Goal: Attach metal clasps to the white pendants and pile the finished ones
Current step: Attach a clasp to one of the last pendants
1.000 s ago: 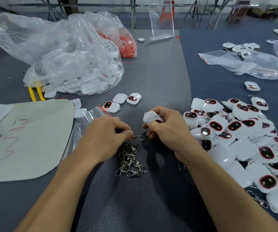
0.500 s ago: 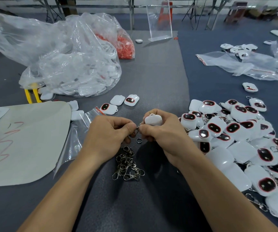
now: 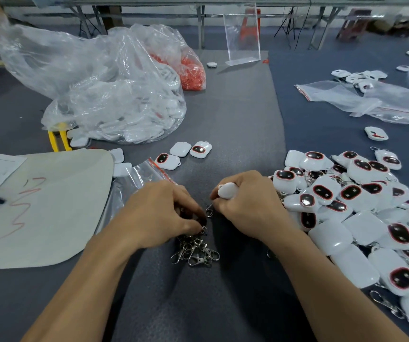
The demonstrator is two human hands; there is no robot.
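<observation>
White rounded pendant [image 3: 225, 191] clamped in right fingers [image 3: 228, 180] — left fingers [image 3: 188, 201] pinch metal clasps [image 3: 196, 250].

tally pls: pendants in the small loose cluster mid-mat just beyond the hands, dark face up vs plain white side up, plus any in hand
Pendants with dark face up: 2
Pendants with plain white side up: 1
Held in the right hand, a white pendant: 1
Total: 4
</observation>
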